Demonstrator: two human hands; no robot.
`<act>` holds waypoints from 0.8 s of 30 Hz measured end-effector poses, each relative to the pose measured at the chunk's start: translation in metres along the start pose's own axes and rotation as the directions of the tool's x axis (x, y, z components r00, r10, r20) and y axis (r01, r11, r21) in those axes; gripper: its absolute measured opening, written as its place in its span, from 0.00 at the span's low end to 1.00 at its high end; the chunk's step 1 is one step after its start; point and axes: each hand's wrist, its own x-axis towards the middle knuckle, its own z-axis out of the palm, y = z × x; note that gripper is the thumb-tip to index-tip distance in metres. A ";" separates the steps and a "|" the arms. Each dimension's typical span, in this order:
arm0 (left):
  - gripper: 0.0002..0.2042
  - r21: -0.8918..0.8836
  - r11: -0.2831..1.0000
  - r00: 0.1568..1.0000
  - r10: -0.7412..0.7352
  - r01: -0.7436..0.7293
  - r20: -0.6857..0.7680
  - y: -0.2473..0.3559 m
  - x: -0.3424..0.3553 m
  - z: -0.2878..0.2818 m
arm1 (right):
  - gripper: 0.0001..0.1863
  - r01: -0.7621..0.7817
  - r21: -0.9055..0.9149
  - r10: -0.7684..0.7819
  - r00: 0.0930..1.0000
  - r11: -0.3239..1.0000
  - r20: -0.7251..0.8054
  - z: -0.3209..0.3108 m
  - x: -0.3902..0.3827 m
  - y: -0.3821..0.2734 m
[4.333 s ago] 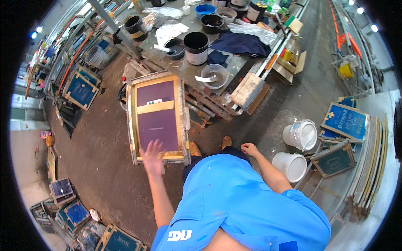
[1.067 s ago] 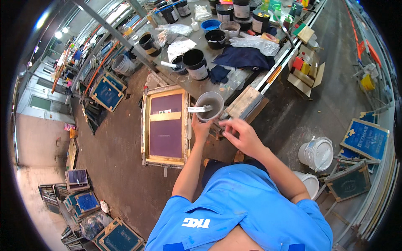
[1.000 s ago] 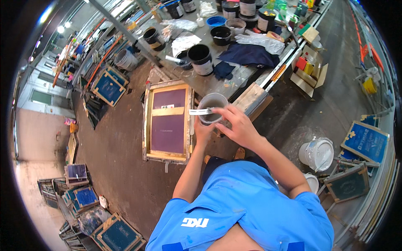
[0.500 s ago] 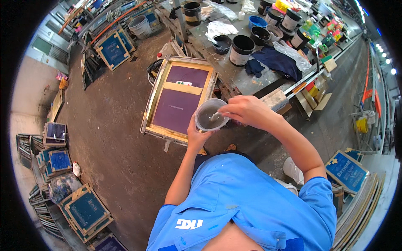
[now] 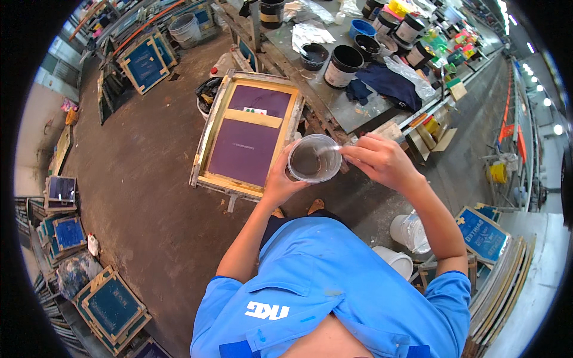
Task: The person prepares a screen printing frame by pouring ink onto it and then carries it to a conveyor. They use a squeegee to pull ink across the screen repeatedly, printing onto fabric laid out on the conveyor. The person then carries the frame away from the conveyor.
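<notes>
Cup point(image 5: 328, 167): clear plastic, round, raised in front of the blue shirt point(image 5: 340, 280), mouth tipped toward the camera; something darker shows at its bottom, hard to make out.
Green frames point(image 5: 113, 305): piled at the lower left, lying one on another.
Blue frames point(image 5: 143, 68): leaning together at the upper left, well apart from the cup.
Purple frame point(image 5: 242, 154): just left of the cup, tilted, a pale yellow strip point(image 5: 253, 117) crossing its panel.
Left hand point(image 5: 280, 182): curled around the left side of the cup, gripping it.
Stirrer point(image 5: 330, 150): whitish, blurred, reaching over the right part of the cup's rim.
Table point(image 5: 351, 112): beyond the cup, bearing a black pot point(image 5: 341, 76), a blue bowl point(image 5: 362, 28) and a dark cloth point(image 5: 391, 86).
Right hand point(image 5: 383, 160): fingers pinched on the stirrer, just right of the cup.
White buckets point(image 5: 410, 232): two, on the floor point(image 5: 161, 179) near the right forearm point(image 5: 441, 221).
Boards point(image 5: 507, 286): stacked at far right, edges showing.
</notes>
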 end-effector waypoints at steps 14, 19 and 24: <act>0.50 0.090 0.996 0.981 -0.017 0.000 0.195 0.011 -0.016 -0.011 | 0.20 0.071 -0.027 -0.069 0.994 0.997 0.083 0.022 0.003 -0.018; 0.49 -0.156 0.979 0.991 -0.122 0.128 0.052 -0.006 -0.033 -0.025 | 0.08 -0.120 0.096 0.114 0.991 0.988 0.063 0.039 -0.004 -0.027; 0.49 -0.111 0.989 0.995 -0.098 0.099 0.017 -0.003 -0.047 -0.028 | 0.07 -0.176 0.241 0.209 0.970 0.954 -0.120 0.067 0.013 -0.031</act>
